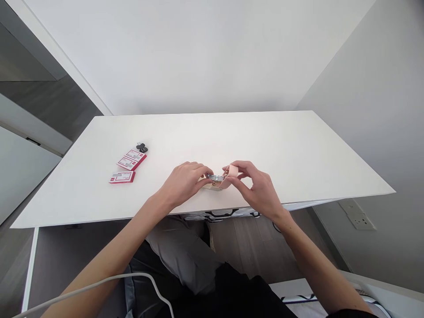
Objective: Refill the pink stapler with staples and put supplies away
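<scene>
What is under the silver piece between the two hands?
A pale piece shows beneath the silver piece; the left hand and right hand cover parts, which cannot be seen.

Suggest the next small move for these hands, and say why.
Perhaps the right hand should ease the pink piece slightly away from the silvery piece, since it already grips the pink one while the left hand pinches the silvery one's left end.

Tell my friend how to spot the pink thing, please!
Find the big white table, then the person's right hand by its front edge. Its thumb and fingers hold the pink piece. Its pale pink colour sets it apart from the shiny silver piece beside it and the red-and-white packs off to the left.
</scene>
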Demonstrator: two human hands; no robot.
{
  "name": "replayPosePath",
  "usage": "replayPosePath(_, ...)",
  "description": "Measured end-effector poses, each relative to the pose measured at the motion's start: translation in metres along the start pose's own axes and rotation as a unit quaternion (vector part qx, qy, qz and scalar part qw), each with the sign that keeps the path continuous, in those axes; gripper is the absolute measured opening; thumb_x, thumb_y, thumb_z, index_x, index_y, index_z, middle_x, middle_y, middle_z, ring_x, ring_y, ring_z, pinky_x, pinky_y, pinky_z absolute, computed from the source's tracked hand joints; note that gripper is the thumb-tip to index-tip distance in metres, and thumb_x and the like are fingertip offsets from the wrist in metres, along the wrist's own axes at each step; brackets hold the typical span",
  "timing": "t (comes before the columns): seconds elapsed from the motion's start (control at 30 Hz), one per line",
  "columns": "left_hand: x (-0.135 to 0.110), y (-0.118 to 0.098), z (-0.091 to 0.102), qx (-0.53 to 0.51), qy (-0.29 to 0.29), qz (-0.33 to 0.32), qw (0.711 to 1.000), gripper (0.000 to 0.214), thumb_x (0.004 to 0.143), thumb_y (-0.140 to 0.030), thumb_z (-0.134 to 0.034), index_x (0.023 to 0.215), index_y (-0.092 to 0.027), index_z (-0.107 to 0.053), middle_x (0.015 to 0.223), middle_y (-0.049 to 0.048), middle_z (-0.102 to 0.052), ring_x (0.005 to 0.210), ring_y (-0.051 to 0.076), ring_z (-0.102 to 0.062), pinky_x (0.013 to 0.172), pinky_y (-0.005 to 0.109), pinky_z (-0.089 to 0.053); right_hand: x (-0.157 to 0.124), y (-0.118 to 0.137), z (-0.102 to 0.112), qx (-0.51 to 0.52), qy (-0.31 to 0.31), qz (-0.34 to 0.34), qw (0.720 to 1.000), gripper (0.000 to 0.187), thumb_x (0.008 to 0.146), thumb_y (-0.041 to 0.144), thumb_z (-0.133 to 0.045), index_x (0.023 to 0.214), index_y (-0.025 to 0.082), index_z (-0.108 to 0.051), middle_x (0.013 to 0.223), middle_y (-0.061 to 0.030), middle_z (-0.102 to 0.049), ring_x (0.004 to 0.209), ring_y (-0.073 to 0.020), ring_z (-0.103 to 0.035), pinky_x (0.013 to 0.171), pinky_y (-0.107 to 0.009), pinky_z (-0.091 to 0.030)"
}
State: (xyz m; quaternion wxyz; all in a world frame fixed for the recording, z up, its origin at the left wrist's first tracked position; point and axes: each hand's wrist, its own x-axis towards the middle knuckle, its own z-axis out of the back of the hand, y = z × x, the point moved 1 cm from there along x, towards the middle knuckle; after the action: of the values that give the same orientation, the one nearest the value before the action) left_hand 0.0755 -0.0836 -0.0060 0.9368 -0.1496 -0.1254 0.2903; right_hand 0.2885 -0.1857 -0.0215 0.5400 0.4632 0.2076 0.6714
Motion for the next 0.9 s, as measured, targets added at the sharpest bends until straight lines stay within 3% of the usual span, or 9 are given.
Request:
replayPosePath(0.2, -0.009, 0.006, 0.001, -0.007, -0.019, -0.006, 1.0, 0.021, 0.107, -0.038, -0.058, 0.108, -0.021, -0.07, 0.101, 0.0047, -0.077, 0.092, 0.023, -0.07, 0.082, 0.036, -0.048, 0.013, 0.007, -0.011, -0.12, 0.048, 0.058, 0.99, 0.028, 0.114, 0.045, -0.045, 0.129, 0.025, -0.057, 0.111, -0.0059, -0.077, 0.087, -0.0192, -0.073, 0.077, -0.034, -0.059)
replayPosePath(0.5, -0.02, 0.015, -0.004, 0.009, -0.023, -0.009, 1.0, 0.028, 0.105, -0.038, -0.058, 0.084, -0.02, -0.061, 0.083, 0.0043, -0.071, 0.083, 0.023, -0.065, 0.082, 0.039, -0.048, 0.022, 0.021, -0.04, -0.302, 0.103, 0.116, 0.941, 0.033, 0.117, 0.042, -0.037, 0.126, 0.022, -0.061, 0.11, -0.0086, -0.077, 0.091, -0.0197, -0.072, 0.061, -0.03, -0.043)
replayPosePath(0.67, -0.029, 0.029, -0.015, -0.061, -0.046, 0.018, 0.997, 0.022, 0.101, -0.039, -0.063, 0.089, -0.021, -0.066, 0.097, 0.0054, -0.075, 0.096, 0.025, -0.067, 0.084, 0.04, -0.05, 0.023, 0.024, -0.049, -0.315, 0.127, 0.117, 0.933, 0.032, 0.116, 0.042, -0.039, 0.125, 0.022, -0.062, 0.113, -0.0082, -0.076, 0.091, -0.0187, -0.071, 0.061, -0.029, -0.042)
replayPosePath(0.9, -0.05, 0.051, -0.021, -0.112, -0.08, 0.025, 0.99, 0.027, 0.098, -0.049, -0.068, 0.105, -0.024, -0.073, 0.118, 0.0054, -0.076, 0.116, 0.026, -0.065, 0.106, 0.046, -0.05, 0.027, 0.024, -0.055, -0.321, 0.131, 0.106, 0.932, 0.031, 0.115, 0.043, -0.044, 0.128, 0.022, -0.062, 0.114, -0.0079, -0.076, 0.095, -0.0203, -0.071, 0.064, -0.03, -0.044)
